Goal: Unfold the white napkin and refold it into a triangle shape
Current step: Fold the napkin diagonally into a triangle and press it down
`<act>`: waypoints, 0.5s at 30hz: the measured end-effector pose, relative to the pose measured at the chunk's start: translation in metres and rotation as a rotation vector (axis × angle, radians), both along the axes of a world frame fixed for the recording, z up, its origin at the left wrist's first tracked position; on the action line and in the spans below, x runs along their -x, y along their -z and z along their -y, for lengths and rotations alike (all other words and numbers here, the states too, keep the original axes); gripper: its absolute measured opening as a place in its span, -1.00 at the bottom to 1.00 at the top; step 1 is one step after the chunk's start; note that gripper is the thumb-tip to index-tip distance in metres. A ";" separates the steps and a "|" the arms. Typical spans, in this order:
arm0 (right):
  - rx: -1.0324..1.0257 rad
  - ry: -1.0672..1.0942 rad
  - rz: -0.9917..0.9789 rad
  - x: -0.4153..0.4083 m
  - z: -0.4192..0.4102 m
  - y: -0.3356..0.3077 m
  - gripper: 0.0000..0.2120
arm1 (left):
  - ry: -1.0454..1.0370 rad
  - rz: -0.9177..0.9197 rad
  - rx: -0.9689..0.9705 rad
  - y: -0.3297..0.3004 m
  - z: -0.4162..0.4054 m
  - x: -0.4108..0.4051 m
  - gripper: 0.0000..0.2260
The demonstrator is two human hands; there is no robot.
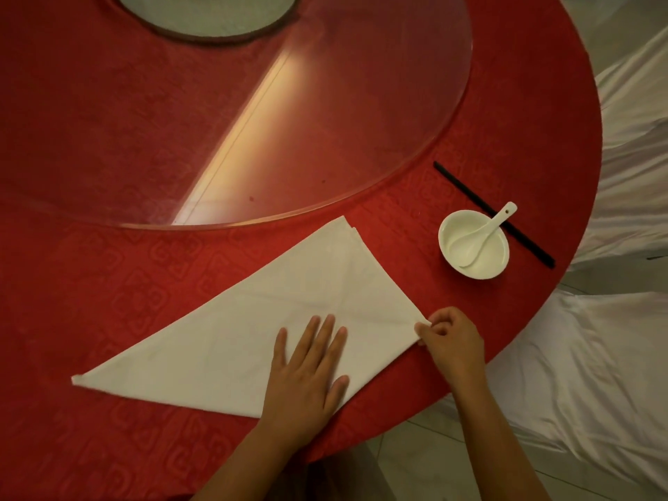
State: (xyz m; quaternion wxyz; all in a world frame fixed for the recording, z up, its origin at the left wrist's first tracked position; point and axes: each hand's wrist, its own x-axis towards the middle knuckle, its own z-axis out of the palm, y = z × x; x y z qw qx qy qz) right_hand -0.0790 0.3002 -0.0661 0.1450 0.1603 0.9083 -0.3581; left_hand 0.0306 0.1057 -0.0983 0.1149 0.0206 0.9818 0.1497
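The white napkin [253,320] lies flat on the red tablecloth in a large triangle, its points at the far left, at the top near the glass disc, and at the right. My left hand [307,370] rests palm down on the napkin's lower right part, fingers spread. My right hand [452,338] pinches the napkin's right corner between thumb and fingers, near the table's edge.
A white bowl [488,263] with a white spoon [486,229] stands to the right, black chopsticks [459,184] behind it. A glass turntable [325,121] covers the table's middle. The round red table [90,283] ends close to my right hand; white chair covers [596,374] lie beyond.
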 end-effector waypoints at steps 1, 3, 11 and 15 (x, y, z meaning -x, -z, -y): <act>-0.008 0.007 -0.020 -0.004 -0.002 0.000 -0.82 | 0.012 -0.003 -0.004 0.000 -0.001 0.000 -0.46; -0.025 0.044 -0.061 -0.010 -0.006 0.000 -0.80 | 0.055 -0.011 -0.014 0.001 -0.004 -0.002 -0.46; -0.506 -0.313 -0.464 -0.025 0.017 0.008 -0.54 | 0.166 -0.033 -0.032 0.013 -0.003 -0.003 -0.48; -0.577 -0.759 -0.377 -0.025 0.033 0.033 -0.45 | 0.156 0.020 -0.013 0.012 -0.004 -0.004 -0.46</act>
